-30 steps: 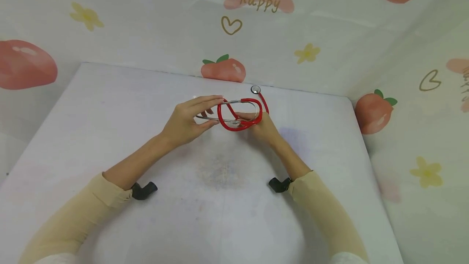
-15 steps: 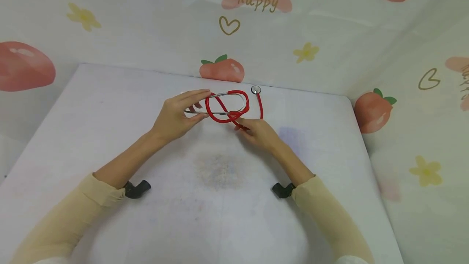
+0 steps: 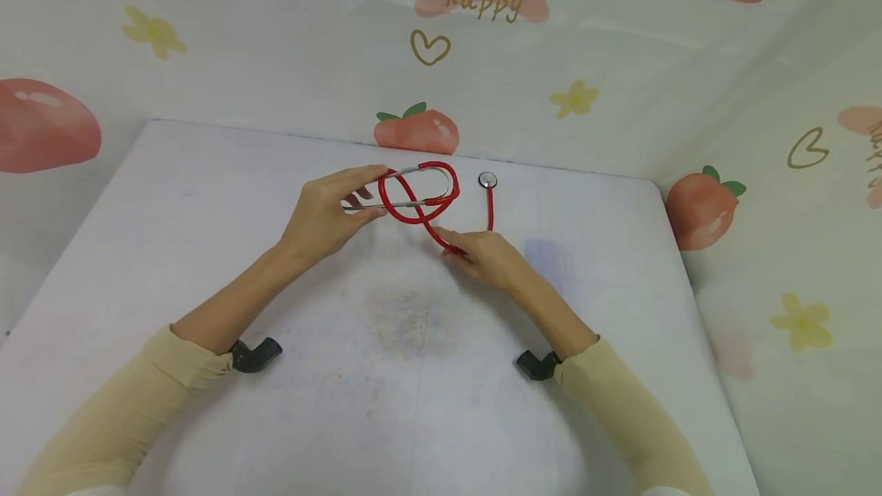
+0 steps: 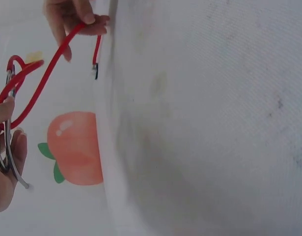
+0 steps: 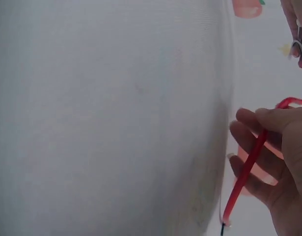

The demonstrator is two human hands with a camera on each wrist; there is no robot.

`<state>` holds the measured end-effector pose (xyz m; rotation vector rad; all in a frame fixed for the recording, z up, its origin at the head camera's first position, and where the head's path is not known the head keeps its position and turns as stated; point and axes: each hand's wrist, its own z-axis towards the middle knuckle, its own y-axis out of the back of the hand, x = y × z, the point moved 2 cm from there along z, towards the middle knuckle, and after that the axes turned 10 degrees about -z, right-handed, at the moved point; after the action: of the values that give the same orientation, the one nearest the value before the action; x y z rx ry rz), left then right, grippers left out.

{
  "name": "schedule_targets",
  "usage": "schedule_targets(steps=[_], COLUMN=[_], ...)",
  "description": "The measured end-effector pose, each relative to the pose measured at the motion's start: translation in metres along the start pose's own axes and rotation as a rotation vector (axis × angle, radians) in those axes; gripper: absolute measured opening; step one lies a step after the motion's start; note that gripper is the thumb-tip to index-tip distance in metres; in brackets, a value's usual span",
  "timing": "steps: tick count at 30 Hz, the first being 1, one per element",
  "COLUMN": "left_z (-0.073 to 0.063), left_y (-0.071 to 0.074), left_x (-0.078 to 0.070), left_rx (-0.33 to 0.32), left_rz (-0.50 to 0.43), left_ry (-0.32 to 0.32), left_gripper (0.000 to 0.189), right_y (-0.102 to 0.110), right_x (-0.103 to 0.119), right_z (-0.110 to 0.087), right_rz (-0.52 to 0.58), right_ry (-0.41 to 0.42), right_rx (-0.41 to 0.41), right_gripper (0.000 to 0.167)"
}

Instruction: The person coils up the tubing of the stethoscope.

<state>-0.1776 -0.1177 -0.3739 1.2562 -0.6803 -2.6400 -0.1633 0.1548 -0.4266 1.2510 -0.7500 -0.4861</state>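
Note:
A stethoscope with red tubing (image 3: 400, 217) is held up between both hands above the table. My left hand (image 3: 322, 209) pinches its metal ear tubes and the red loop wound about them, thumb below and fingers above. In the left wrist view the silver ear tubes (image 4: 11, 157) pass between thumb and fingers. My right hand (image 3: 485, 257) pinches the loose tubing to the right; in the right wrist view the red tube (image 5: 246, 169) runs across the fingers under the thumb. Beyond the right hand hangs the round chest piece (image 3: 488, 180) on its short length of tube.
A white table (image 3: 413, 419) with brownish stains lies under the hands. Behind it rises a pale backdrop (image 3: 276, 44) printed with peaches, flowers and hearts. Black angled wrist pieces (image 3: 258, 355) stick out at both cuffs.
The left hand has moved left and slightly up with the looped ear tubes. My right hand has slid down and away from the loop, leaving a stretch of tubing between the hands.

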Motion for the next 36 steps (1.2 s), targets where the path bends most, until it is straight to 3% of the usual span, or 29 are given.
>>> schedule_targets(steps=[5, 13, 21, 29, 36], left_z=[0.0, -0.002, -0.003, -0.004, -0.007], left_y=[0.003, 0.003, -0.001, -0.007, -0.01], left_x=[0.002, 0.005, 0.004, 0.004, 0.004], left_rx=[-0.011, -0.018, 0.0, 0.053, 0.138], left_rz=[0.023, 0.027, 0.056, 0.067, 0.077], left_ry=[0.043, 0.075, 0.089, 0.12, 0.184], left_gripper=[0.061, 0.061, 0.059, 0.06, 0.064], right_y=[0.004, 0.009, 0.014, 0.025, 0.035], right_x=[0.002, 0.006, 0.009, 0.016, 0.023], right_z=[-0.005, -0.012, -0.017, -0.017, -0.014], right_rz=[-0.029, -0.065, -0.103, -0.095, -0.162], right_ry=[-0.027, 0.018, 0.107, 0.196, 0.263], right_rx=[-0.015, -0.014, -0.129, -0.186, -0.23], right_gripper=[0.048, 0.053, 0.042, 0.04, 0.033])
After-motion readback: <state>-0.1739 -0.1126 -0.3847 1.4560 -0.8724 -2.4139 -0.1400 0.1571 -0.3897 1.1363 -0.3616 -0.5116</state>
